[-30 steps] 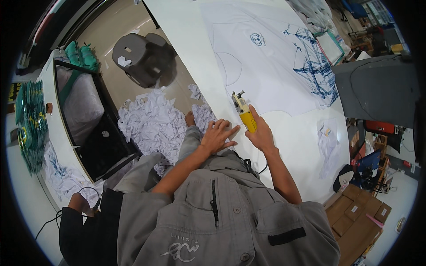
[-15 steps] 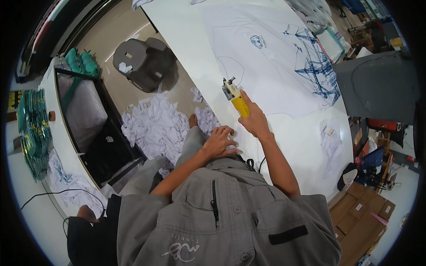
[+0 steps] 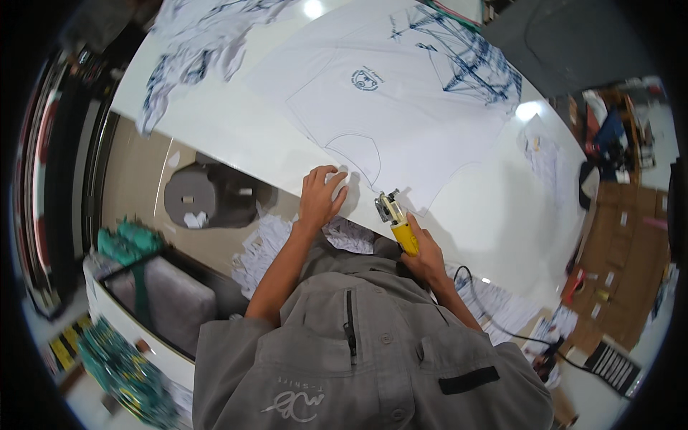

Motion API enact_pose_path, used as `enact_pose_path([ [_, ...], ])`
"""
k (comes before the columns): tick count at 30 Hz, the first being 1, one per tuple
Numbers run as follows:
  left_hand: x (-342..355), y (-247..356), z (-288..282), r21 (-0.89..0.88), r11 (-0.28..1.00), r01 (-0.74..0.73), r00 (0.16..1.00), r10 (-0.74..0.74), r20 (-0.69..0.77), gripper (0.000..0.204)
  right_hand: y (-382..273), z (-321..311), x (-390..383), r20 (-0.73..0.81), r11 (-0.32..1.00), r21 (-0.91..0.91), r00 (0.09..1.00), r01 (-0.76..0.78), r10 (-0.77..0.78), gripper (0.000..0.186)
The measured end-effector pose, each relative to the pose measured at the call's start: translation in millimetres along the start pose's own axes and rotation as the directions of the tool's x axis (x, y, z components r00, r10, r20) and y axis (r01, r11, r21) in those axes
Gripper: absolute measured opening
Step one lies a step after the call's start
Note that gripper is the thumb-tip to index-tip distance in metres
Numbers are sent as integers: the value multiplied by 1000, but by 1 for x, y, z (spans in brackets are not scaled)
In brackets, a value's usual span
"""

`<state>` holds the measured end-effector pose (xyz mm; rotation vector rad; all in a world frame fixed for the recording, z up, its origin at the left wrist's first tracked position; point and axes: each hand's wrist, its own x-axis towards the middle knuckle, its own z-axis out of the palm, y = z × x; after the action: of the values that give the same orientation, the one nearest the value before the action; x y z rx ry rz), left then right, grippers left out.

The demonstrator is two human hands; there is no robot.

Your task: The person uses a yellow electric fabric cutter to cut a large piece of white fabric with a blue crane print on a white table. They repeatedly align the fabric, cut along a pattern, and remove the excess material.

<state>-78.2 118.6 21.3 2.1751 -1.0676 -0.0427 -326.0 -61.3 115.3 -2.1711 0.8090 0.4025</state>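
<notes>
The yellow cutter [image 3: 405, 237] is gripped in the right hand [image 3: 428, 259], the fingers closed around its body. Its metal head is held at the near side of the white cloth [image 3: 430, 132], just beside the end of a curved printed outline; whether the cloth is touched cannot be told. The cloth, marked with a small emblem and blue line work, is spread on the white table [image 3: 222, 132]. The left hand [image 3: 319, 199] is held at the table's near edge, its fingers parted, slightly bent and empty. Scraps [image 3: 266, 240] are heaped below, near a grey stool [image 3: 188, 190].
</notes>
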Motion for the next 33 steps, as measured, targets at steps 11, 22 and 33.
enact_pose_path([
  [11,50,-49,0,-64,916,-395,849,391,356,40,-89,125,-10,-466,930,338,833,-144,299,102],
  [22,51,-56,2,-55,899,-434,847,428,315,39,-157,143,34,-492,819,501,686,-281,536,102],
  [33,52,-57,3,-84,911,-404,852,409,328,37,-159,129,53,-550,841,457,650,-290,524,99],
])
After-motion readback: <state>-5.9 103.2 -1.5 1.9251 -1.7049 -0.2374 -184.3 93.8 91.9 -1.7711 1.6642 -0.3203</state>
